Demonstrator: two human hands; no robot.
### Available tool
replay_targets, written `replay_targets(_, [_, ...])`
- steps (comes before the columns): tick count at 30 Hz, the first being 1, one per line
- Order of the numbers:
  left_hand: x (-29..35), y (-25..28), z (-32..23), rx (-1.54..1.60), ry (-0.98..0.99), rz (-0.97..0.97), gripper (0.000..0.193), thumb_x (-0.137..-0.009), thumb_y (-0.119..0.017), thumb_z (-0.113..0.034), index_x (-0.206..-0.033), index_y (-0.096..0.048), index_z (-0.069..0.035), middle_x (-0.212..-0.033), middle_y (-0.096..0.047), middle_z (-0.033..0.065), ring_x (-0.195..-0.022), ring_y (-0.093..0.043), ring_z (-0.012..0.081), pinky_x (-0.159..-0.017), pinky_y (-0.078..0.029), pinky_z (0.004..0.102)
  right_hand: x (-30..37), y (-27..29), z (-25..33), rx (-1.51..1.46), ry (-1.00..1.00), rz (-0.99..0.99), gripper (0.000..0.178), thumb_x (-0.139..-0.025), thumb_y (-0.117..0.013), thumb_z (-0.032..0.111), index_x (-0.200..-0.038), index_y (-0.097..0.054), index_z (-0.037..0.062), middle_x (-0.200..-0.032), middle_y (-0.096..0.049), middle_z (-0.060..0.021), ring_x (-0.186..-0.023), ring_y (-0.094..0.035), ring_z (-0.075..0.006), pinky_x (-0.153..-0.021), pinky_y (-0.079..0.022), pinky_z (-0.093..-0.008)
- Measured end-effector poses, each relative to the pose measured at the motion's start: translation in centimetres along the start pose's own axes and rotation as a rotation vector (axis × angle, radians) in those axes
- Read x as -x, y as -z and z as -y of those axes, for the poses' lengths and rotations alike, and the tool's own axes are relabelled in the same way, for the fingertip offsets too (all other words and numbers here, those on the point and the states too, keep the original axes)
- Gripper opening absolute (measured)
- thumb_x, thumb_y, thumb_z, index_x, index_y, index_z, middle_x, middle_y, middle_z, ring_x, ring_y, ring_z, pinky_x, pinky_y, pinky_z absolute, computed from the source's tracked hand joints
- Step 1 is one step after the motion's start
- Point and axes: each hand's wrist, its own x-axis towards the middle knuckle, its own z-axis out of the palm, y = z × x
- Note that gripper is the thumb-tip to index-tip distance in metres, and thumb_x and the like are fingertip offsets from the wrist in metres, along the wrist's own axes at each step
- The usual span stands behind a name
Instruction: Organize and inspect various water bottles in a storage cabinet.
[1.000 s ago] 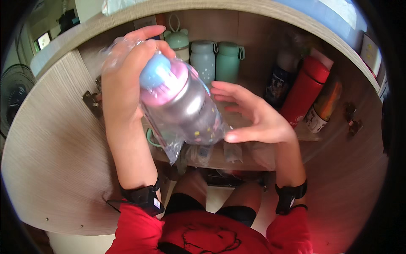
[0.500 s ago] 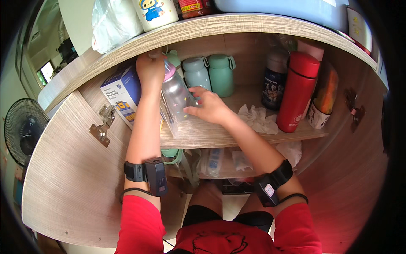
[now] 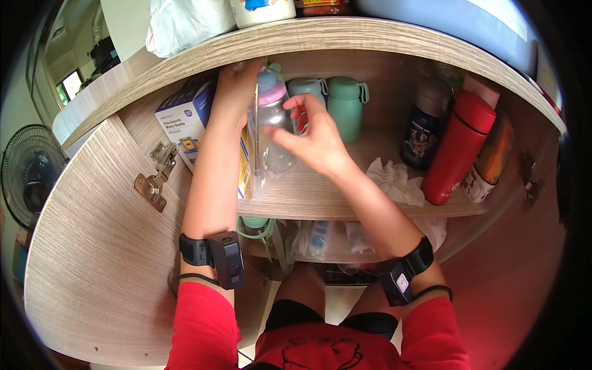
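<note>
Inside the cabinet, my left hand (image 3: pixel 237 92) is raised under the top board, its fingers partly hidden. It grips the upper end of a narrow clear plastic packet (image 3: pixel 256 157) with thin sticks inside, which hangs down. Just behind the packet stands a clear bottle (image 3: pixel 277 132) with a pink and blue lid. My right hand (image 3: pixel 313 134) hovers in front of the bottle's right side, fingers curled but apart, holding nothing. Left of my left forearm is a white and blue box (image 3: pixel 185 123). A grey-blue flask (image 3: pixel 308 87) and a green flask (image 3: pixel 346 111) stand further back.
At right are a dark flask (image 3: pixel 424 126), a leaning red flask (image 3: pixel 459 151), a patterned cup (image 3: pixel 480 184) and crumpled tissue (image 3: pixel 394 180). Open cabinet doors (image 3: pixel 92 246) flank me. A lower shelf (image 3: pixel 336 251) bears plastic bags. A fan (image 3: pixel 34 172) stands far left.
My right hand has moved off the bottle's side. The bottle stands more upright, with the packet hanging straighter in front of it. The whole view has shifted slightly.
</note>
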Motion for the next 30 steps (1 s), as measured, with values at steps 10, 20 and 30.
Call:
replay_targets(10, [5.3,0.1,-3.9,0.505,0.148,0.171,0.046,-0.084,-0.052,-0.01,-0.128,-0.04,-0.005,-0.127,-0.044,0.01,-0.12,-0.038,0.0215,-0.1,-0.029,0.032,-2.0,-0.2,-3.9,0.053,-0.067,0.04,0.029,-0.065,-0.069,0.017,-0.086,-0.057,0.0012,-0.067,-0.059,-0.0104,-0.064,-0.059,-0.0253,-0.062,-0.047,-0.0368])
replay_targets(20, [10.7,0.5,1.3,0.107,-0.263,-0.114,0.052,-0.085,-0.048,0.003,-0.133,-0.03,0.0,-0.138,-0.031,0.0172,-0.125,-0.035,0.021,-0.104,-0.024,0.0325,-2.8,6.5,-2.9,-0.065,-0.103,0.224,0.018,-0.081,-0.061,0.005,-0.097,-0.061,-0.0011,-0.072,-0.06,-0.0022,-0.066,-0.055,-0.0085,-0.059,-0.045,-0.0242])
replay_targets(30, [12.2,0.1,6.8,0.2,0.053,-0.103,0.031,-0.082,-0.059,0.001,-0.111,-0.047,0.003,-0.098,-0.059,0.0089,-0.084,-0.057,0.011,-0.072,-0.049,0.0229,-2.6,8.8,-3.3,-0.129,-0.243,0.19,0.022,-0.083,-0.061,0.008,-0.102,-0.06,-0.0013,-0.082,-0.059,-0.0043,-0.074,-0.057,-0.0104,-0.063,-0.048,-0.0236])
